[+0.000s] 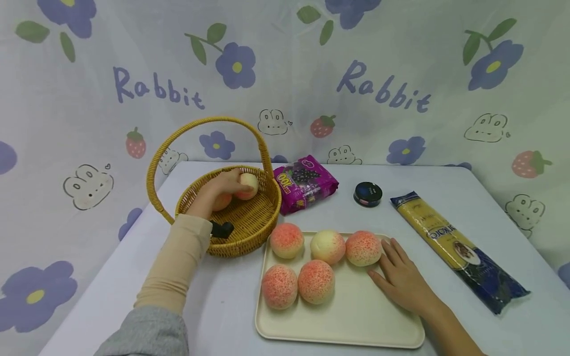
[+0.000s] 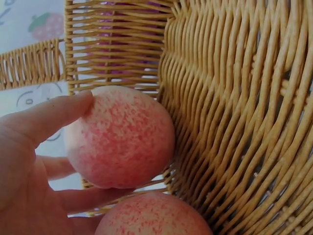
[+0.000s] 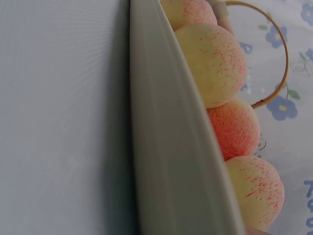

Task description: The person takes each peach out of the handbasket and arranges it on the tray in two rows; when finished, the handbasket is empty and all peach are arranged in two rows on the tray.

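Observation:
My left hand [image 1: 221, 185] is inside the wicker basket [image 1: 238, 244] and grips a pink-speckled cream peach [image 2: 122, 137] between thumb and fingers. Another peach [image 2: 155, 216] lies beside it in the basket, partly covered by the hand in the head view. On the beige tray [image 1: 352, 316] sit several more peaches, three along the back and two in front. My right hand [image 1: 403, 277] rests at the tray's right side with fingers extended, its fingertips close by the rightmost peach [image 1: 363, 248]. In the right wrist view the tray's edge hides that hand almost wholly.
Behind the tray, a purple grape-print packet [image 1: 306, 183] leans near the basket. A small dark round tin [image 1: 367, 194] stands right of it. The long gold-and-blue packet [image 1: 458, 249] lies slanted at the right. The basket's tall handle [image 1: 213, 119] arches over its opening.

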The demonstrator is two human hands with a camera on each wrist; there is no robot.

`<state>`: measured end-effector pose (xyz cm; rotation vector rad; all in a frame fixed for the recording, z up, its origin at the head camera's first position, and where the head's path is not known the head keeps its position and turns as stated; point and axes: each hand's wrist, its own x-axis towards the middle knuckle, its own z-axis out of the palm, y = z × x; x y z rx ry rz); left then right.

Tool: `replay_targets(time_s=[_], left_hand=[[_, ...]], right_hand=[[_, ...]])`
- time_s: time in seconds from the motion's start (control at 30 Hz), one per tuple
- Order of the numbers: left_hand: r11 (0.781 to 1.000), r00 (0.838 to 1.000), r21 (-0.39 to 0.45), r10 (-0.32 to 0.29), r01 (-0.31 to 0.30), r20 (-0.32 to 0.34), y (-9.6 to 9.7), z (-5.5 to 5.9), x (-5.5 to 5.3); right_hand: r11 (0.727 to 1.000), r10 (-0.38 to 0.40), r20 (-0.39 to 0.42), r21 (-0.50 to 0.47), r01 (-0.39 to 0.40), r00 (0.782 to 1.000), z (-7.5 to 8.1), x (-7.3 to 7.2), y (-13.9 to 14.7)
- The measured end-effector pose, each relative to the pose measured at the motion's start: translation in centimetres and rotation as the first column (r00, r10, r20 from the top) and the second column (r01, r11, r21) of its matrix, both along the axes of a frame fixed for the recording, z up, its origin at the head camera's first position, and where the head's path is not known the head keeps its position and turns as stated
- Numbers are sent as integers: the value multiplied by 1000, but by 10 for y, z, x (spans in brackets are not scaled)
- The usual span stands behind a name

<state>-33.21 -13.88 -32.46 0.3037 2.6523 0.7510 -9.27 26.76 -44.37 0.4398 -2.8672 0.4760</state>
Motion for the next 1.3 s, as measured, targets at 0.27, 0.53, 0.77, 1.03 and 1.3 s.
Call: replay_targets(time_s=[0.27, 0.53, 0.77, 1.03, 1.3], left_hand=[[999, 999, 34, -5, 7, -45, 15, -6, -4], [978, 965, -155, -169, 139, -202, 22, -11, -8], [974, 952, -122, -214, 190, -219, 19, -9, -9], [972, 936, -111, -232, 209, -264, 19, -3, -6], [956, 896, -107, -293, 272, -333, 24, 5, -5]], right_hand=[[1000, -11, 14, -10, 11, 1000, -1, 0, 1], [1000, -10, 11, -15, 10, 1000, -2, 0, 1], [1000, -1, -1, -11, 1, 1000, 1, 1, -1], [1000, 1, 6, -6, -1, 1000, 0, 0, -1], [1000, 1, 4, -2, -1, 1000, -2, -1, 1]])
